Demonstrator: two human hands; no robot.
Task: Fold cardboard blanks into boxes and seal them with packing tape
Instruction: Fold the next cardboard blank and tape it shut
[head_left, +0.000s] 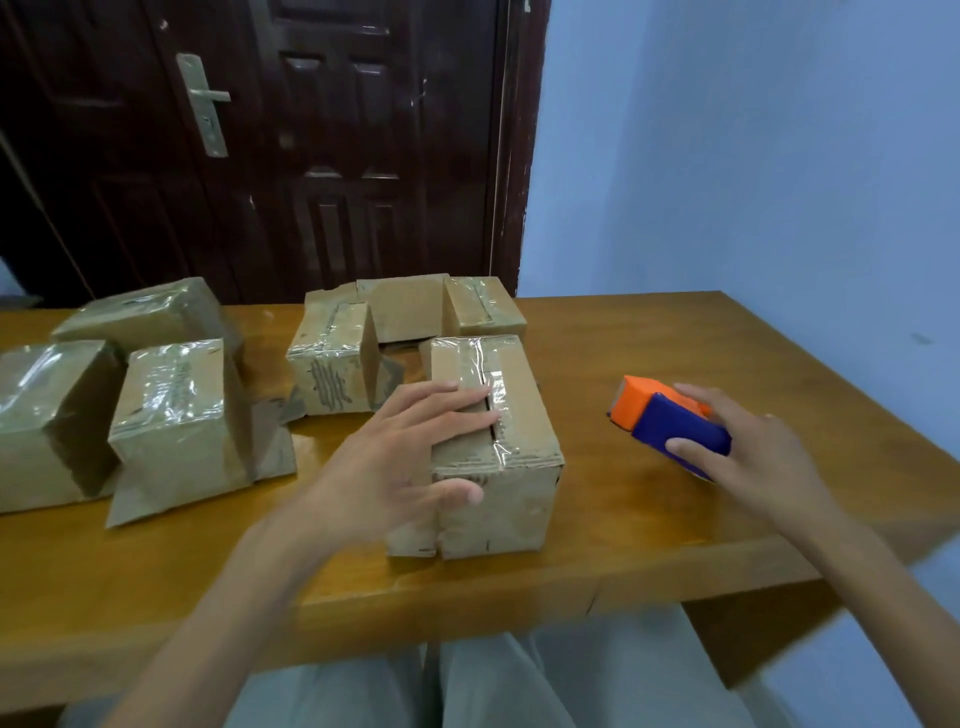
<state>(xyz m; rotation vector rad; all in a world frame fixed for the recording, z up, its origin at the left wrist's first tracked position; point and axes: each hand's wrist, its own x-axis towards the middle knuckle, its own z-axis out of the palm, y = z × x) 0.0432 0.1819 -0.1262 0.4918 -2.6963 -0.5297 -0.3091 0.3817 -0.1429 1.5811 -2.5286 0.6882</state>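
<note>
Your lap (467, 680) in pale grey cloth sits nearest, just under the near edge of the wooden table (675, 525). From there your two bare forearms reach out over the tabletop.

At the far left stand three taped boxes: one at the edge of view (47, 421), one just right of it with loose flaps splayed on the table (176, 426), and one behind them (150, 312). Further right, a smaller taped box (330, 364) stands in front of an open, unfolded carton (410, 306) near the dark door (260, 145).

Your left hand (400, 457) lies on the box in front of you (498, 467), fingers straight and spread across its top at the taped seam, thumb against the near face. It presses rather than grips. The seam shows a dark gap beneath the clear tape.

To the right, apart from that box, your right hand (753, 457) curls round the blue and orange tape dispenser (670, 421), thumb on its near side and fingers over the far side. Whether the dispenser touches the table, you cannot tell. The wall behind is pale blue (753, 156).
</note>
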